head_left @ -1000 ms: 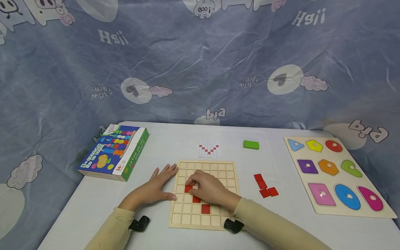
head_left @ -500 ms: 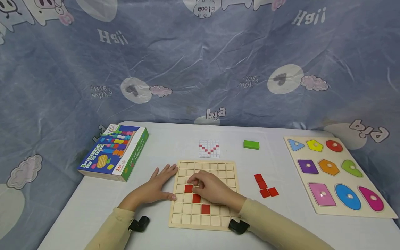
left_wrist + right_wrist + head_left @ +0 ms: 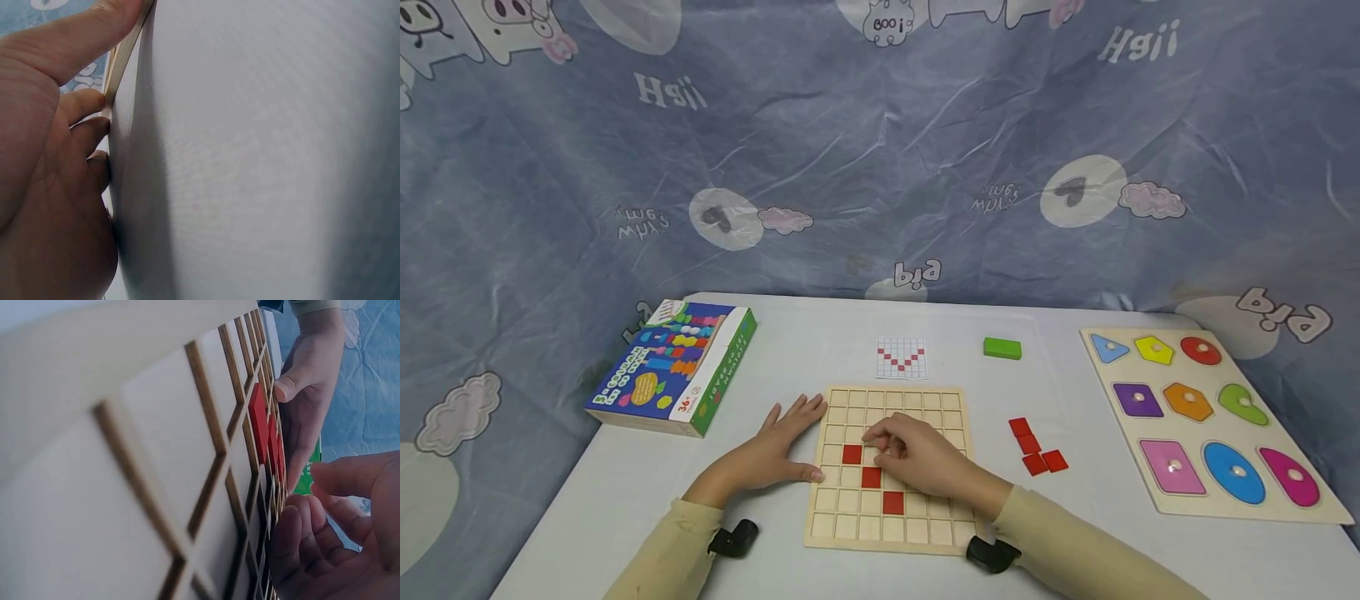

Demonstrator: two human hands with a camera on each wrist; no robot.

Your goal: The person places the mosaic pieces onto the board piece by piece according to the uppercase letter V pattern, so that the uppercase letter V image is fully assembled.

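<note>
- Red tiles [image 3: 871,477] lie in three cells of the wooden grid board [image 3: 822,525], stepping diagonally from far left to near right; each seems to sit flat in its cell.
- Four loose tiles [image 3: 1027,443] rest in a close cluster on the white table [image 3: 790,575], right of the board.
- By their look, the tiles should be light, stiff and hard to break, perhaps a little slick on the face; pinching two opposite edges between thumb and fingertip looks best, as cell walls leave little to grip.
- The board looks light and rigid, likely to slide if nudged; its outer edge is the place to steady it.
- Left hand [image 3: 778,450]: fingers spread, thumb and fingertips at the board's left edge.
- Right hand [image 3: 917,454]: over the middle of the board, fingers loosely bent, thumb apart from the index finger, no tile seen between them.
- That hand and its sleeve [image 3: 1075,542] hide several right-hand cells.
- Beyond the board lie a patterned card [image 3: 902,358] and, farther right, a green block [image 3: 1003,348].
- A colourful box [image 3: 673,365] stands far left, a shape puzzle [image 3: 1157,429] far right, both well apart from the board.
</note>
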